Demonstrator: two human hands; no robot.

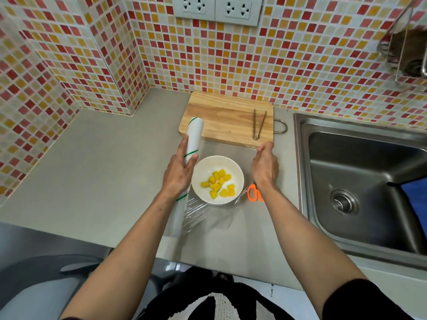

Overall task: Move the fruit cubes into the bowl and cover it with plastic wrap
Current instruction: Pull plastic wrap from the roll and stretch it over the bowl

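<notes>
One white bowl [217,180] on a grey counter [92,172], holding about ten yellow fruit cubes [218,185], beneath a clear sheet of plastic wrap [226,151] stretched between two hands. Left hand [179,173] curled round one roll [193,140] beside the bowl; right hand [265,166] pinching the sheet's far corner. Beyond: one wooden cutting board [221,118] bearing one pair of tongs [259,124]; one pair of orange scissors [255,192] just right of the bowl; one steel sink [360,181] at far right.

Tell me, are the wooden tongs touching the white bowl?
Apart. In the head view the thin wooden tongs lie on the wooden cutting board, and bare grey counter plainly separates the board from the round white bowl nearer the person.
</notes>
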